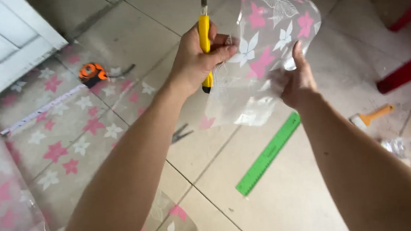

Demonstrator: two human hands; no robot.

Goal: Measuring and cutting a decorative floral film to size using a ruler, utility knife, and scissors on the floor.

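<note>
On the tiled floor lie 1 green ruler (267,155) and 1 pair of scissors (181,133). Above, the left hand (196,58) grips 1 yellow knife (204,38); the right hand (297,77) pinches 1 clear flowered sheet (263,44). Farther left sits 1 orange tape measure (91,72).

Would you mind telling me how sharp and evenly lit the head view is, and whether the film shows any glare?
Head view: soft, even daylight with faint shadows; the clear flowered film shows pale sheen along its creases; the left hand with the yellow knife and the right hand are slightly soft; wide-angle stretch enlarges the forearms at the bottom edge.
</note>
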